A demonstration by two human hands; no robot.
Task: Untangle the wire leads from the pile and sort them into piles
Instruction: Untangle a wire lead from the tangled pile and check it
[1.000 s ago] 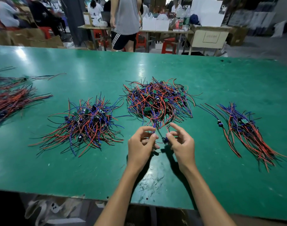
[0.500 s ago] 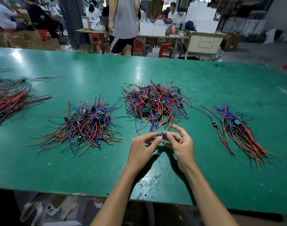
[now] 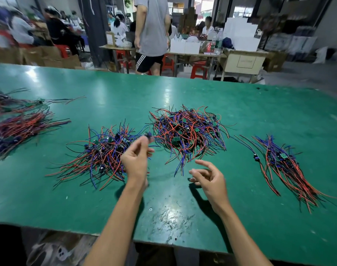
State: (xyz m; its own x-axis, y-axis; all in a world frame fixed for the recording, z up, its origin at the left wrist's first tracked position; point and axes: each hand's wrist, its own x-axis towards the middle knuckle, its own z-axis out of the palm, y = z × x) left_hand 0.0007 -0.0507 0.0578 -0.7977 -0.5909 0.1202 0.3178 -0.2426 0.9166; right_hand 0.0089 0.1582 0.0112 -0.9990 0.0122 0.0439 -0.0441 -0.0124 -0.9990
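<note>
Left hand (image 3: 136,160) pinching a small dark wire lead (image 3: 149,135) above the green table (image 3: 259,112), tangled red-and-blue wire pile (image 3: 188,131) just beyond it, right hand (image 3: 210,177) empty, fingers loosely spread, sorted bundle (image 3: 284,164) to its right.

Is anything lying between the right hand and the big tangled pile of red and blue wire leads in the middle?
Nothing visible. The right hand hangs open over bare green table, just short of the middle tangled pile of red and blue wire leads; only that pile's own stray wire ends reach toward it.
</note>
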